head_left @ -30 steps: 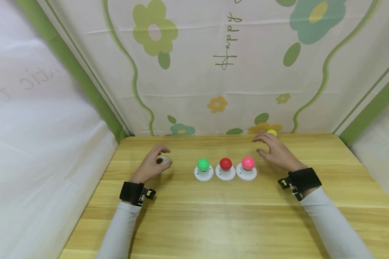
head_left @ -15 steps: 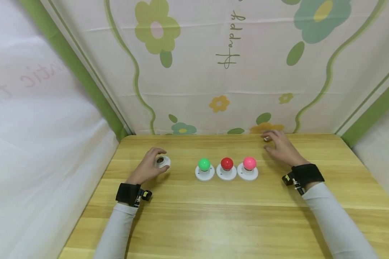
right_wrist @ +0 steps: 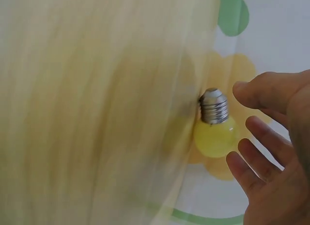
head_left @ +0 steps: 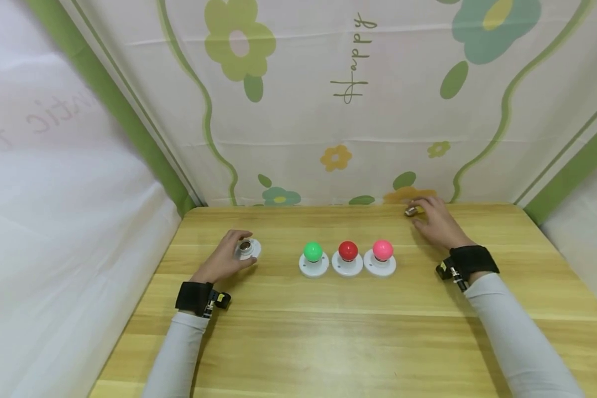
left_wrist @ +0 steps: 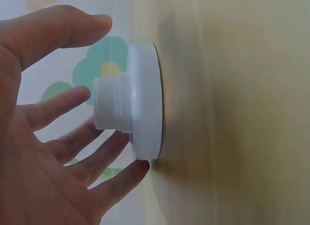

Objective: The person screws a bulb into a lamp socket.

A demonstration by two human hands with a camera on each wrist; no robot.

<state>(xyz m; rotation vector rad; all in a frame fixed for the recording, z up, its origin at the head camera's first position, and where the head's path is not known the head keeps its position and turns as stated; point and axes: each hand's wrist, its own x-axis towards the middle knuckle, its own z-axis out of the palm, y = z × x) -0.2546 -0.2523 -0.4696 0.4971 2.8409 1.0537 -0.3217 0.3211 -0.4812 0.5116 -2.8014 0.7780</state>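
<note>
A white lamp socket (head_left: 249, 249) stands upright on the table at the left, its round base flat on the wood. My left hand (head_left: 224, 260) is spread around it; in the left wrist view the thumb (left_wrist: 87, 31) stays apart from the socket while fingertips reach its far side. At the table's back edge lies a yellow light bulb (right_wrist: 215, 137) on its side, its metal screw base bare. My right hand (head_left: 438, 224) is at this bulb, thumb and fingers parted beside it, and hides most of its globe in the head view.
Between the hands, a green bulb (head_left: 313, 251), a red bulb (head_left: 348, 250) and a pink bulb (head_left: 382, 250) sit in white sockets in a row. A flowered cloth (head_left: 288, 110) hangs behind the wooden table (head_left: 328, 342).
My right hand has moved right and farther back over the yellow bulb, whose screw base now shows left of the fingers. My left hand has drawn slightly left around the socket, exposing more of it.
</note>
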